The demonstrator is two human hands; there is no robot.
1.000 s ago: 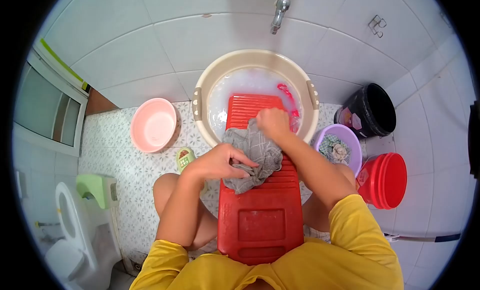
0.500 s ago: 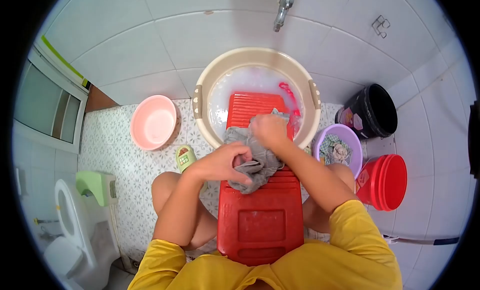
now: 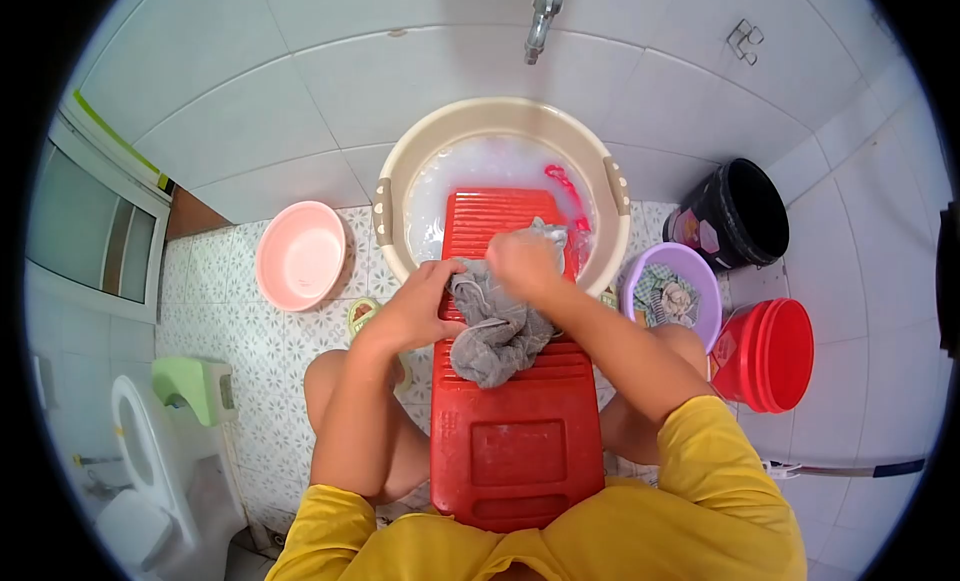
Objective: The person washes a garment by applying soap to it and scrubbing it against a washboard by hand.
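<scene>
Standing leftmost: one pink basin [image 3: 302, 256]. Hands, two: left hand [image 3: 412, 306] is newly opening at the left edge of one gray cloth [image 3: 492, 346], exposing its folds; right hand [image 3: 524, 266] is clenching its far part. The cloth is lying bunched on one red washboard [image 3: 516, 451], which is reaching into one beige tub [image 3: 500, 113]. Rightward, one purple basin [image 3: 708, 293] is holding fabrics [image 3: 668, 297], count unclear; one black bucket [image 3: 714, 206], one red bucket [image 3: 788, 356] are standing nearby.
</scene>
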